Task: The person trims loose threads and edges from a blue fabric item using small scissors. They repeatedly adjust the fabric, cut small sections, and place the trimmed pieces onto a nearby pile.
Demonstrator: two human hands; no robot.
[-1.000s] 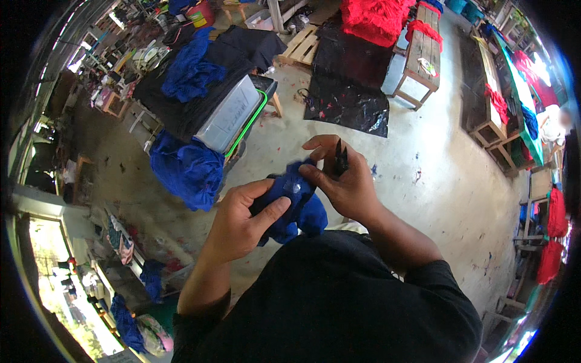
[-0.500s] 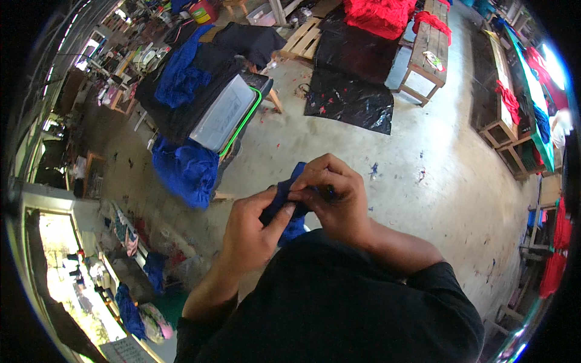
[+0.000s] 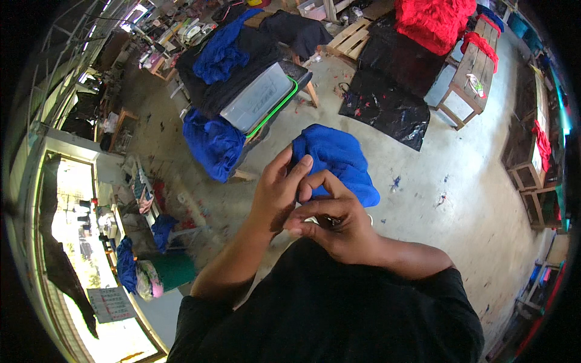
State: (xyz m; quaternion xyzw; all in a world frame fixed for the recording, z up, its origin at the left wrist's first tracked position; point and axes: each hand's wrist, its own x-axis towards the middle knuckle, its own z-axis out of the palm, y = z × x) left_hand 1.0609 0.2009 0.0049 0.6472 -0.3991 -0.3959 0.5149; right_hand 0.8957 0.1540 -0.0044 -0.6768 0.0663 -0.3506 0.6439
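A bright blue cloth garment or piece hangs in front of me, its near edge dark and folded. My left hand pinches that edge between thumb and fingers. Close beside it, nearer my body, my right hand is curled with its thumb and fingertips drawn together. A small dark, shiny bit shows inside the right hand's curl, but its kind is hidden. The right index finger bends up near the cloth's edge; whether it touches cannot be told.
A dark-covered table at the far left bears blue cloth and a clear plastic bin with a green rim. Black sheeting lies on the floor beneath a red cloth heap. A wooden bench stands to the right.
The blue cloth has spread out and swung up beyond my hands. My right hand has dropped away from the left fingertips toward my body. The whole view has shifted leftward.
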